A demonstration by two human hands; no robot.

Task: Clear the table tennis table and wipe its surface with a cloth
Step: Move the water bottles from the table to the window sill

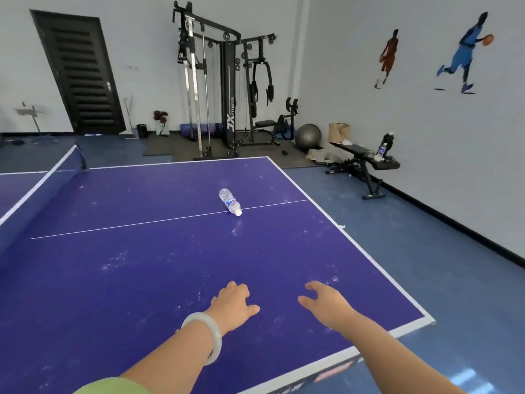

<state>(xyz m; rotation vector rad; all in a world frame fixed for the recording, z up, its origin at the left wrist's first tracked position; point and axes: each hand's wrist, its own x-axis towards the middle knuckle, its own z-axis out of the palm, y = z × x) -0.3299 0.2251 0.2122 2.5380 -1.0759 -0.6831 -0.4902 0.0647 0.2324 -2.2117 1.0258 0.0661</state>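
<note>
Purple table [142,280], clear plastic bottle [229,201] lying on centre line, L hand [233,302] & R hand [324,301] fingers relaxed, holding nothing, above surface.

White walls [369,81], black door [79,75], gym machine [224,92], blue floor [412,251]

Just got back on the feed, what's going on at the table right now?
A person holds both arms out over the table, and the left hand and right hand are both empty with relaxed fingers. A bottle lies on its side across the centre line, beyond the hands and untouched. The surface shows pale smudges. No cloth is in view, so neither clearing nor wiping looks done.
</note>
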